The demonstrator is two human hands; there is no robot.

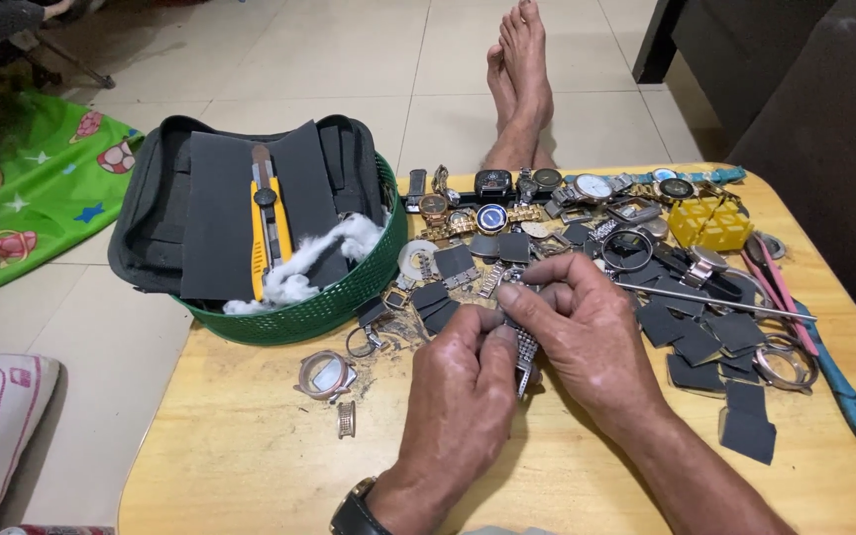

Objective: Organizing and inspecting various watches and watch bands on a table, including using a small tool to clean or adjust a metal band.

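At the centre of the frame we see both hands closed on a metal watch band (524, 349). Our left hand (463, 381) pinches it between thumb and forefinger from the lower left, fingers curled tight. Our right hand (587, 332) pinches its upper end from the right, the fingertips (512, 295) pressed together just above the left thumb. The band hangs between the two hands, over the table (250, 456), its linked strip showing below the left thumb.

Around the hands lie dark square pads (705, 342), scattered right of the right hand and above both hands. A thin metal rod (715, 301) lies across them at centre right. Along the upper edge of the table runs a row of watches (547, 193), and a yellow plastic block (710, 223) stands at upper right. A blue-handled tool (849, 396) lies at the far right edge.

Left of the hands, a rose-coloured watch case (326, 374) rests on the wood, with a small band piece (346, 419) just below it. At upper left a green basket (334, 307) holds a black pouch (151, 213), a yellow cutter (269, 223) and white cotton (324, 258). We can make out no labels or signs.
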